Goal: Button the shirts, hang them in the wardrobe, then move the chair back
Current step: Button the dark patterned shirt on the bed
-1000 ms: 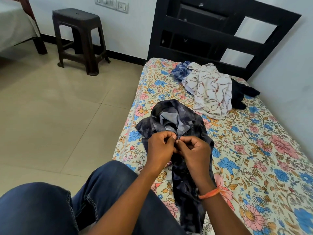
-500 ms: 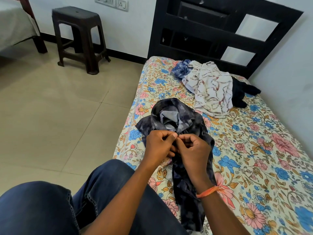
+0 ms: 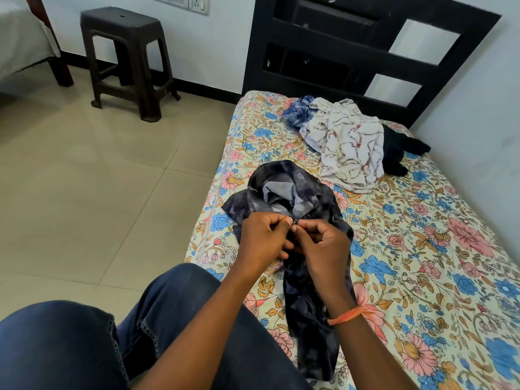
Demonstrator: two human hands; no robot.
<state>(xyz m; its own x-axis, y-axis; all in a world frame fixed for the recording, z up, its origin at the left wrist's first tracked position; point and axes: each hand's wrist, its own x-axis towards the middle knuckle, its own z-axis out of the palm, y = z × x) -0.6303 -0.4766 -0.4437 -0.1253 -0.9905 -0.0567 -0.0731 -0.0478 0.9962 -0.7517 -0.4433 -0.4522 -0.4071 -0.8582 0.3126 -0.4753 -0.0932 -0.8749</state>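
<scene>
head: dark shirt (image 3: 292, 198) on the bed's (image 3: 422, 249) left edge, near me
hands: left hand (image 3: 263, 240) and right hand (image 3: 323, 246) both pinching its placket
step: I'd say buttoning near the collar
next: work down the placket

The dark shirt (image 3: 306, 305) hides its button behind both hands' fingers; its hem runs under the forearm.

bed (image 3: 422, 249): fills the right side, headboard (image 3: 365, 49) at the far end
near shirt (image 3: 295, 198): on the bed's left edge
shirt pile (image 3: 349, 144): farther back, by the headboard
stool (image 3: 126, 57): far left on the floor
</scene>
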